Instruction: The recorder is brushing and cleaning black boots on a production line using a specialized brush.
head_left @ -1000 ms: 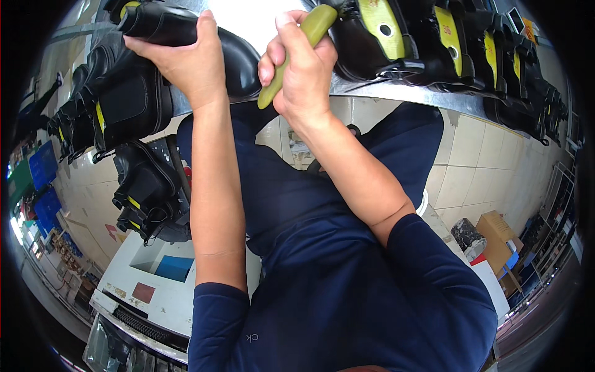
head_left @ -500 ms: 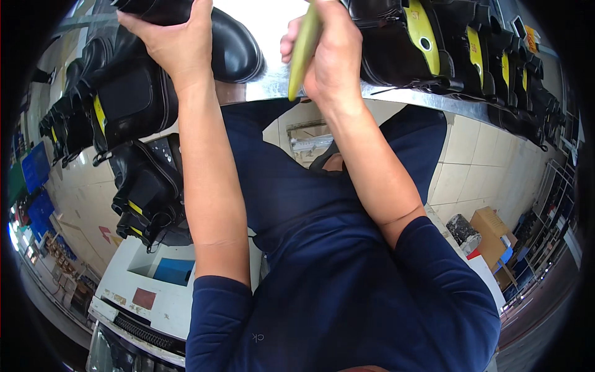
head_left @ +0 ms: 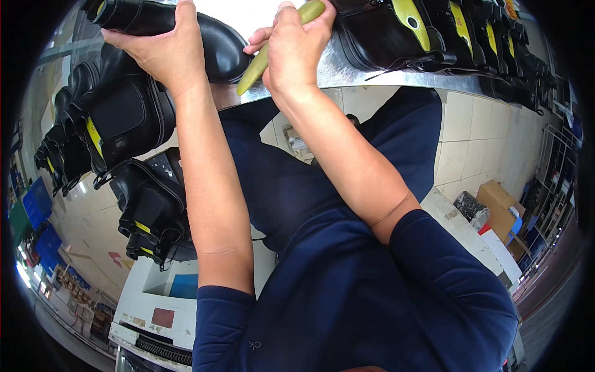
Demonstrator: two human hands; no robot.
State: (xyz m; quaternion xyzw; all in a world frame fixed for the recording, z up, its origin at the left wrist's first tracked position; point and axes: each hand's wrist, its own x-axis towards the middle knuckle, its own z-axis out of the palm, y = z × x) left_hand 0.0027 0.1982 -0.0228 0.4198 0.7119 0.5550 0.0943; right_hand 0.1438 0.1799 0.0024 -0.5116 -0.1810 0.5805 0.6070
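Metal shelf (head_left: 396, 77) of black boots, left hand (head_left: 162, 51) clasping a black boot (head_left: 186, 28), right hand (head_left: 296, 49) fisted around a green tool (head_left: 260, 59).

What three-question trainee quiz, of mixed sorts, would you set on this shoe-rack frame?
1. True or false: the left hand rests on a glossy black leather boot lying on the shiny metal shelf.
2. Multiple choice: what does the right hand grip? A. a red cloth; B. an olive-green tapered stick-shaped tool; C. a white brush.
3. Fill in: the black boots lined along the shelf to the right carry strips coloured ____.

Key: 1 true; 2 B; 3 yellow.
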